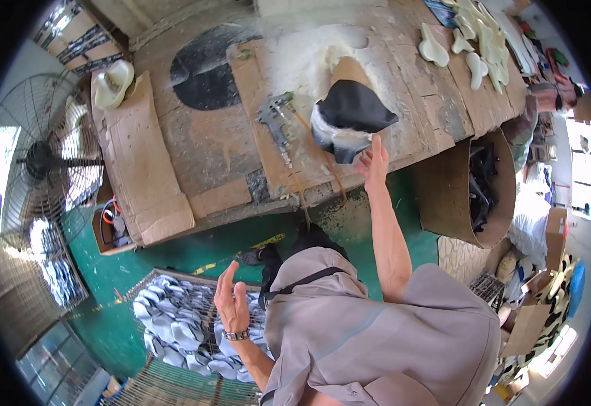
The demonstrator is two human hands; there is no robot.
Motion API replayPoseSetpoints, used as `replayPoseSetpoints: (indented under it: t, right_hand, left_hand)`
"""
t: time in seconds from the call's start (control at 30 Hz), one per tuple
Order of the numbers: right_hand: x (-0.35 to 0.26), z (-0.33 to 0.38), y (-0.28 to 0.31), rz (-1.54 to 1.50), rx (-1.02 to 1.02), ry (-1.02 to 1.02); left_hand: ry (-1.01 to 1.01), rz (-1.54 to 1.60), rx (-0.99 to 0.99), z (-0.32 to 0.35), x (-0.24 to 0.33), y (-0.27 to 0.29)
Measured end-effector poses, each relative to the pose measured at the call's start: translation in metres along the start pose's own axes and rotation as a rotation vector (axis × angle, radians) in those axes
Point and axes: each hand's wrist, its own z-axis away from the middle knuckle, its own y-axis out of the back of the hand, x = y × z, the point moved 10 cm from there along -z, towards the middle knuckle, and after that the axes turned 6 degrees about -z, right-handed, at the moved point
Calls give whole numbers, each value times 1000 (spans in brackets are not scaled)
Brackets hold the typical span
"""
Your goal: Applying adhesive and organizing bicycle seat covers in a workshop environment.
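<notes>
My left hand (231, 308) and right hand (375, 164) spread empty, seemingly mid-reach; gripping the black saddle-shaped cover (355, 107) beside my right fingertips means narrowing.

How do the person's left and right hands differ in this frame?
The left hand has a wristband below it; the right hand has a bare wrist.
The left hand is away from the table, seen against the grey pieces; the right hand is at the table's edge, right beside the black piece, though contact is unclear.
Both hands are open, gloveless and hold nothing.
</notes>
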Motion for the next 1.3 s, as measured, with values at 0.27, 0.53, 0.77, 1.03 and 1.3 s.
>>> replayPoseSetpoints:
  t: [0.27,0.53,0.77,1.03,1.3]
  right_hand:
    - [-56,-6,-55,-4,-230,-2]
    - [-103,4,-69,-17,-209,62]
    - [-34,-15,-14,108,8,5]
    - [7,-8,-56,-221,-270,-121]
    - [-14,-41,-51,-252,6,5]
  left_hand:
    - [-51,-24,-23,-17,28,-10]
    - [-69,-37,-46,-18,36,-19]
    - [-56,-37,-31,-16,29,-18]
    - [-34,-57,-66,-23,32,-32]
    - [-76,-79,-102,-40,60,-45]
